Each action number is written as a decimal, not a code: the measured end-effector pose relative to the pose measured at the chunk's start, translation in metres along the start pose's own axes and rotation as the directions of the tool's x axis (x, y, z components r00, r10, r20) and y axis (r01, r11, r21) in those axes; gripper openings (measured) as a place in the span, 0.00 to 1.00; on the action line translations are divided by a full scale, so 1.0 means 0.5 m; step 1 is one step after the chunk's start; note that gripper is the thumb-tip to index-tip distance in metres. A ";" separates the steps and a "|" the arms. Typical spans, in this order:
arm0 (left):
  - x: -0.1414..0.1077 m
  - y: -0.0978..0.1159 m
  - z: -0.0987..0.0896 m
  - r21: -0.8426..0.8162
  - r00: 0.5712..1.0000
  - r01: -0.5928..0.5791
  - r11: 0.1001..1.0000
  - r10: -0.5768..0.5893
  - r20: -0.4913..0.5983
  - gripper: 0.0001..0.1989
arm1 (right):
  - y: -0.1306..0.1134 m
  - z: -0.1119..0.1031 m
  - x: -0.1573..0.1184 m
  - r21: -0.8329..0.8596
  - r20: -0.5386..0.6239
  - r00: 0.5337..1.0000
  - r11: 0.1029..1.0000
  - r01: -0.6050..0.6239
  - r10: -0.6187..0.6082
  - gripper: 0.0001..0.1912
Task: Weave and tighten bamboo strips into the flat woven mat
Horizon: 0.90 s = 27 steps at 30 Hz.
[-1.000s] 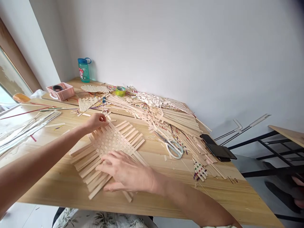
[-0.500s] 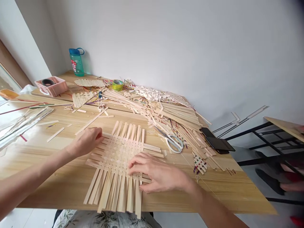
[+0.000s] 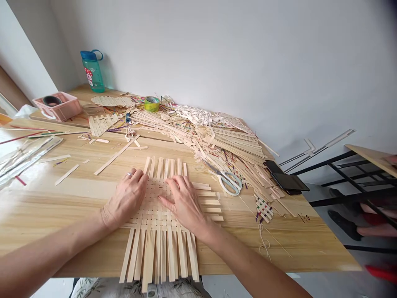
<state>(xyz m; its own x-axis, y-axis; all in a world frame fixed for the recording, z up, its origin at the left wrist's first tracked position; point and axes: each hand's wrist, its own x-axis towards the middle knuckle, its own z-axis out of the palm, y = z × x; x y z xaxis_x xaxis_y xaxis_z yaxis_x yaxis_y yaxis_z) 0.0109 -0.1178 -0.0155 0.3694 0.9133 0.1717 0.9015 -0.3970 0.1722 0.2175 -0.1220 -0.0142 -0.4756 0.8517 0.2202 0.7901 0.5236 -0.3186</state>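
Note:
A woven mat of pale flat strips (image 3: 158, 213) lies on the table near its front edge, loose strip ends fanning out at the front, back and right. On the mat's left part rests my left hand (image 3: 128, 198), with a ring on it; its fingers are curled down together, and what they grip, if anything, is hidden. My right hand (image 3: 184, 203) lies over the upper right of the weave, fingers apart and thumb stretched to the left, holding nothing visible.
Scissors (image 3: 229, 183) lie right of the mat, near a black phone (image 3: 288, 181). Behind are piled strips (image 3: 235, 142) and a tape roll (image 3: 151, 104). A pink basket (image 3: 66, 108) and a teal bottle (image 3: 94, 74) stand at the back left. A person's feet show at far right.
My left hand has moved right and down onto the mat. My right hand has shifted up across the weave. The mat now sits straighter, its front strips turned a little to the right.

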 end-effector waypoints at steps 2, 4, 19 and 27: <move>-0.004 0.003 0.007 0.054 1.000 -0.012 0.998 0.012 0.006 0.09 | 0.002 0.012 0.000 -0.004 -0.035 0.999 1.000 0.009 -0.009 0.16; -0.006 0.002 0.009 0.076 1.000 -0.014 0.997 0.013 0.014 0.09 | 0.006 0.019 -0.001 0.007 -0.063 0.998 1.000 0.024 -0.023 0.15; 0.008 0.025 -0.011 0.222 0.998 -0.051 0.974 0.040 0.055 0.10 | 0.019 0.040 0.005 0.066 -0.168 0.985 0.997 0.043 -0.031 0.16; 0.003 0.016 0.018 -0.013 0.997 -0.076 0.997 0.076 -0.012 0.10 | 0.019 0.040 0.006 0.102 -0.158 0.987 0.994 0.028 -0.012 0.16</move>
<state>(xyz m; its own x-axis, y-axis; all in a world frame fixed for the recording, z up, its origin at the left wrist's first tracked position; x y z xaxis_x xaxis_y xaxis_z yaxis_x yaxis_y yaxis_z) 0.0207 -0.1186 -0.0224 0.4338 0.8795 0.1958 0.8679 -0.4662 0.1713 0.2160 -0.1138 -0.0349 -0.4178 0.8312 0.3668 0.7332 0.5468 -0.4043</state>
